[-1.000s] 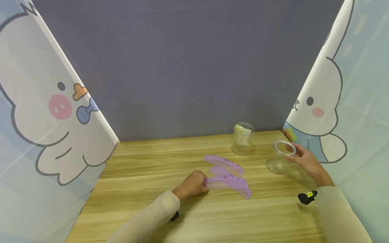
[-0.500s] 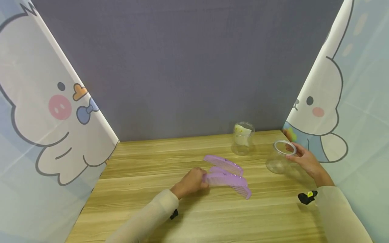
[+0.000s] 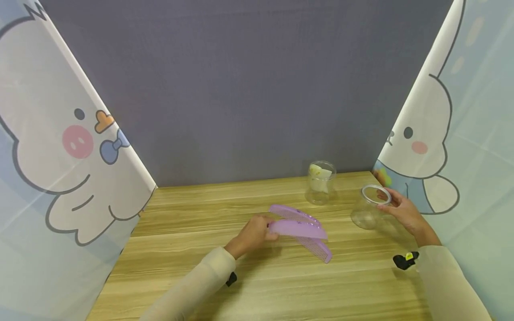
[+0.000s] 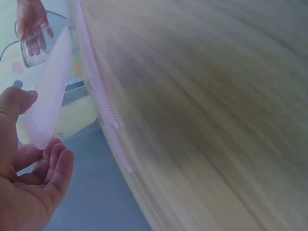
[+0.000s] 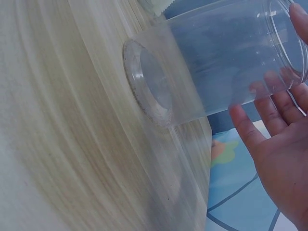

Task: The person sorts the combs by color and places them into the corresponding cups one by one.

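My left hand [image 3: 254, 235] pinches one end of a purple comb [image 3: 299, 228] between thumb and fingers, its teeth toward me. In the left wrist view this comb [image 4: 49, 91] hangs above the tabletop. Two more purple combs lie under and behind it: a far comb [image 3: 291, 211] and a near comb [image 3: 319, 250] slanting toward me. At the right, my right hand [image 3: 405, 214] grips the rim of a clear jar [image 3: 365, 216] standing upright on the table. The right wrist view shows the jar [image 5: 211, 57] with bare walls and fingers along its side.
Behind and left of the held jar stands another clear jar [image 3: 320, 196] with white and yellow pieces inside. A dark cloth wall [image 3: 249, 89] closes the table's back edge. Printed cartoon panels rise on the left and right sides.
My left hand has lifted the comb off the others and moved it slightly away from me. The right hand and its jar have stayed in place.
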